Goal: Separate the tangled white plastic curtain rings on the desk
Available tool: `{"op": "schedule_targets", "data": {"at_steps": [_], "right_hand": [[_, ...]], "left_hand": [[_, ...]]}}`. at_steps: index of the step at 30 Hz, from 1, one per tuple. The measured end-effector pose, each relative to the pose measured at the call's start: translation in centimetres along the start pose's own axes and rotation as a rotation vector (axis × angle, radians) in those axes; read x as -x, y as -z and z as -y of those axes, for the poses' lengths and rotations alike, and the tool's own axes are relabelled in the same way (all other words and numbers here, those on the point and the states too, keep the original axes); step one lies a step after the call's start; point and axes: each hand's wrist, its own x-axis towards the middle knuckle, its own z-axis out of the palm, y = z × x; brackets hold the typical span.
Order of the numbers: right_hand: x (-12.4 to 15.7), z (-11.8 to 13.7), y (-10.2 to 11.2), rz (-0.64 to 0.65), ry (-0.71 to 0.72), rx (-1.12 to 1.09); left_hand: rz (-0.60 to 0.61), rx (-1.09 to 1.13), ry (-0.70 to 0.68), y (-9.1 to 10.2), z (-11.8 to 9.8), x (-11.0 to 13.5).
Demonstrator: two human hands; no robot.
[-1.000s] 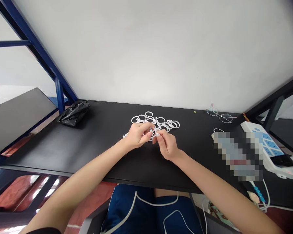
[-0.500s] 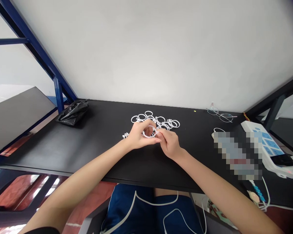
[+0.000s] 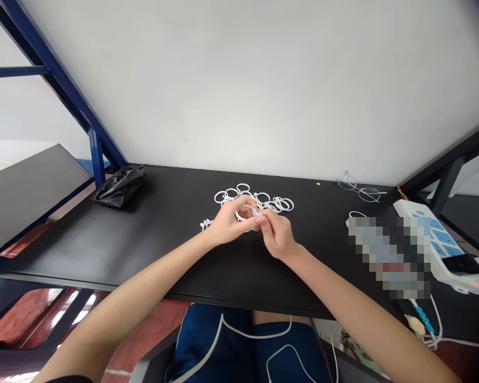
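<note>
A white ring (image 3: 238, 215) is held between my two hands above the middle of the black table. My left hand (image 3: 228, 222) curls around its left side, thumb and fingers closed on it. My right hand (image 3: 277, 234) pinches the ring's right end, where the fingertips of both hands meet and hide part of it. Just behind the hands lies a loose pile of similar white rings (image 3: 283, 204), several of them overlapping. Left of my left hand are a few small white pieces (image 3: 206, 224), partly covered by it.
A crumpled black plastic bag (image 3: 120, 186) lies at the table's back left. Eyeglasses (image 3: 357, 188) rest near the wall at right. A blurred-out device (image 3: 389, 258) with a cable and a white power strip (image 3: 435, 234) occupy the right side. The black table (image 3: 155, 234) meets a white wall.
My left thumb and fingers have closed in toward my right fingertips, and the ring has tilted, now looking narrower and more covered. The pile has stayed put.
</note>
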Motion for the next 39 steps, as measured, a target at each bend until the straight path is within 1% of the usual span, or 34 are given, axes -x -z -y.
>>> {"op": "schedule_targets", "data": {"at_steps": [4,8,13,17,21,24,30,35,39], "right_hand": [[-0.2,-0.3,0.5,-0.003,0.047,-0.001],[-0.3,-0.5,0.7,-0.001,0.12,0.014],[-0.2,-0.5,0.5,-0.04,0.14,0.018],[-0.1,-0.5,0.4,-0.027,0.142,0.028],[0.0,-0.3,0.3,-0.025,0.126,0.038],[-0.1,-0.2,0.3,-0.02,0.125,0.038],[0.0,-0.1,0.2,-0.016,0.084,0.06],[0.1,-0.2,0.2,-0.019,0.084,0.076],[-0.2,-0.1,0.4,-0.018,0.125,0.082]], "left_hand": [[0.02,-0.056,-0.009,-0.1,-0.3,0.2],[0.029,-0.05,-0.005,-0.3,-0.6,0.4],[0.031,-0.04,-0.014,-0.2,-0.4,0.3],[0.049,-0.044,-0.016,0.1,-0.2,0.3],[0.07,0.008,-0.055,0.1,0.2,0.3],[0.038,0.0,-0.05,0.0,0.5,0.3],[-0.068,-0.131,0.001,-0.5,0.4,0.5],[-0.079,-0.196,-0.017,-0.5,0.0,0.6],[-0.081,-0.208,-0.068,-0.4,0.2,0.6]]}}
